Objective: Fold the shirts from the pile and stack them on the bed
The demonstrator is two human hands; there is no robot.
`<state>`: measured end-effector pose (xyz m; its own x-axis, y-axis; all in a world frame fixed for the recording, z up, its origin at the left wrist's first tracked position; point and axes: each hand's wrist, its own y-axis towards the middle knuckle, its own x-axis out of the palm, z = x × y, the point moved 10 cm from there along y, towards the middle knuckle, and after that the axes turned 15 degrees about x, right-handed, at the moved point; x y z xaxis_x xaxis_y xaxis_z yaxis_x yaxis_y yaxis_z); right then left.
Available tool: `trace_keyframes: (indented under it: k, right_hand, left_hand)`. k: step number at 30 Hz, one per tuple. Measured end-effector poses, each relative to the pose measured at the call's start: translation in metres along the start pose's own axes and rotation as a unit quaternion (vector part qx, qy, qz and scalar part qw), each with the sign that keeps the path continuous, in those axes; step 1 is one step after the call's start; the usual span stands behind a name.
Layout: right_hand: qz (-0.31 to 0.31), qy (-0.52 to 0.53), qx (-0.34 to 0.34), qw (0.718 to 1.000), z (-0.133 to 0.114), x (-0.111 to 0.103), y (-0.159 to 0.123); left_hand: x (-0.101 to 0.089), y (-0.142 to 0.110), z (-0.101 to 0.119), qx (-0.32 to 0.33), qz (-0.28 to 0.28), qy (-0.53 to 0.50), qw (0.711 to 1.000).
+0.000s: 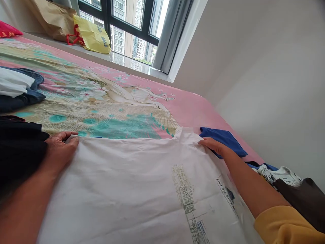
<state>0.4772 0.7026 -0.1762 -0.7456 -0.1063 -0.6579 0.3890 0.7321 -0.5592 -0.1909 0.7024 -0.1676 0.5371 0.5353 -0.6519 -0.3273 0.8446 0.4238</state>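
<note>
A white garment, seemingly a T-shirt, (127,183) with a dark building-like print and lettering is spread out in front of me, its lower part running out of the frame. My left hand (62,147) pinches its far left corner between thumb and fingers. At the far right, beside a raised, folded bit of the fabric, my right hand (213,145) is closed on the edge. Some of its fingertips are hidden. Just behind that hand lies a folded blue cloth (225,138). A black garment pile (21,145) sits right by my left hand.
The bed has a pink patterned sheet (119,125). Jeans with a white cloth (15,83) lie at left; a brown garment (302,196) and a white printed one (286,175) at right. A yellow bag (92,35) and a brown paper bag (54,20) stand on the windowsill.
</note>
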Motion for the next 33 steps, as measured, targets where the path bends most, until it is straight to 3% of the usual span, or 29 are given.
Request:
trace_keyframes:
  k: [2, 4, 6, 7, 11, 15, 18, 23, 28, 30, 31, 33]
  right_hand:
    - [0.100, 0.002, -0.090, 0.991, -0.011, -0.013, -0.011]
    - [0.238, -0.033, -0.156, 0.958, -0.019, -0.021, -0.022]
    - [0.328, -0.116, -0.143, 0.927, -0.021, -0.014, -0.021]
    - [0.343, -0.157, -0.120, 0.918, -0.020, -0.008, -0.016]
    - [0.329, -0.216, -0.048, 0.918, -0.021, -0.004, 0.001]
    - [0.267, -0.223, -0.044, 0.936, -0.016, -0.026, -0.005]
    - [0.222, -0.251, -0.048, 0.941, 0.004, -0.029, -0.017]
    - [0.294, -0.282, -0.027, 0.913, 0.031, -0.017, -0.026]
    - [0.353, -0.287, 0.006, 0.890, 0.016, -0.020, -0.027]
    - [0.407, -0.270, -0.036, 0.872, -0.004, -0.016, -0.054]
    - [0.426, -0.254, -0.088, 0.864, -0.014, -0.006, -0.074]
    - [0.404, -0.228, -0.230, 0.855, -0.027, 0.031, -0.117]
  left_hand:
    - [0.001, -0.002, -0.001, -0.028, -0.009, -0.013, 0.999]
    - [0.000, -0.004, 0.001, -0.041, -0.014, -0.014, 0.999]
    - [-0.002, -0.004, 0.004, -0.039, -0.015, -0.013, 0.999]
    - [-0.002, -0.004, 0.004, -0.039, -0.015, -0.013, 0.999]
    - [0.000, -0.002, -0.005, -0.026, -0.010, -0.012, 1.000]
    - [0.005, 0.001, -0.011, -0.009, -0.012, -0.009, 1.000]
    - [0.005, 0.001, -0.008, -0.001, -0.009, -0.005, 1.000]
    - [0.003, -0.002, -0.003, -0.020, -0.017, -0.015, 1.000]
    - [0.000, -0.003, 0.002, -0.016, -0.020, -0.007, 1.000]
    - [0.000, -0.003, 0.003, -0.015, -0.017, -0.005, 1.000]
    - [0.000, -0.003, 0.003, -0.012, -0.017, -0.006, 1.000]
    - [0.000, -0.003, 0.004, -0.008, -0.014, -0.011, 1.000]
